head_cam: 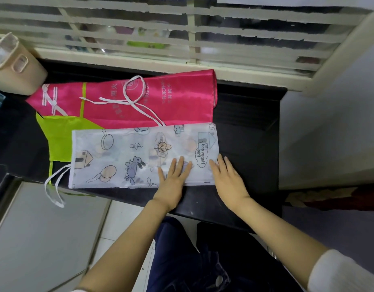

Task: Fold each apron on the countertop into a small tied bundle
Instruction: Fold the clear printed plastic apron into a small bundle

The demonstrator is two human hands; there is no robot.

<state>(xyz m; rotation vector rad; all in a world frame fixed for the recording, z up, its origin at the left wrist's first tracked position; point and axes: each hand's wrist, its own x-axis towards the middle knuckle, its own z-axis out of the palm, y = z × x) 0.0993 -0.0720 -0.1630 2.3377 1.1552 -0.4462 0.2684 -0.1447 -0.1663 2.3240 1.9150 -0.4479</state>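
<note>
Dark jeans (pixel 182 260) are seen nearest, at 6 o'clock. Beyond them, the left hand (pixel 173 175) and right hand (pixel 228 178) are laid flat, fingers straight and slightly apart, on the right end of the white printed apron (pixel 123 152). It is folded into a long strip on the black desk (pixel 245 133). A pink apron (pixel 171 95) is spread at its 12 o'clock side.

One wide-angle view from a camera worn on the person's head, looking forward and steeply down. It sits close above a glossy black countertop (pixel 245 148) that crosses mid-frame. The left hand (pixel 174 178) and right hand (pixel 228 178) reach in from the bottom edge. A cream slatted window (pixel 224 36) fills the top, and pale floor tiles (pixel 123 228) lie below. Straight lines bow near the edges.
</note>
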